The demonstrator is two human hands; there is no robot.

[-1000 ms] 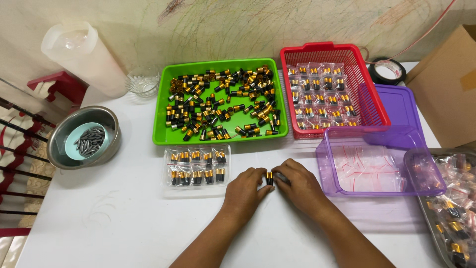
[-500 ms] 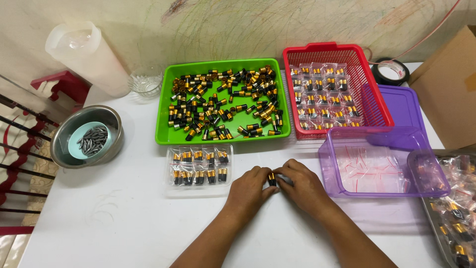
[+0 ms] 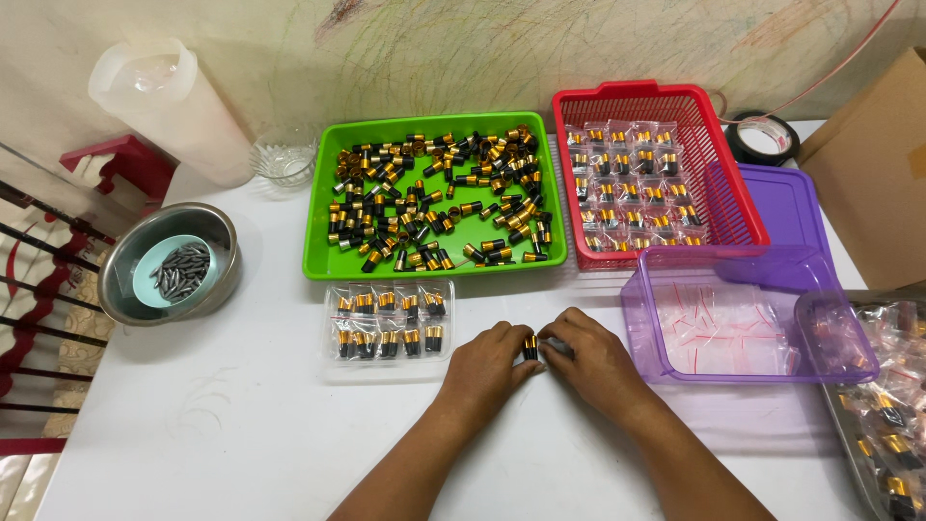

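Both hands met low on the white table (image 3: pixel 212 434), fingertips pressed together: the left hand (image 3: pixel 487 365) and the right hand (image 3: pixel 593 362) pinched one small black-and-gold cylinder (image 3: pixel 530 347) between them, just above the tabletop. At nine o'clock from that pinch lay a clear plastic packet (image 3: pixel 388 323) holding two rows of the same glossy pieces. At twelve sat the green plastic tray (image 3: pixel 318 260), shallow and rectangular, heaped with loose cylinders. At one o'clock stood the red mesh basket (image 3: pixel 656 96), lined with small clear bags of them. At three, a see-through purple tub (image 3: pixel 641 314) held flat clear bags with red strips. Far out at nine, a round steel bowl (image 3: pixel 217 232) carried a pale blue dish of grey metal bits. A brown cardboard box (image 3: pixel 878 183) stood at two o'clock.
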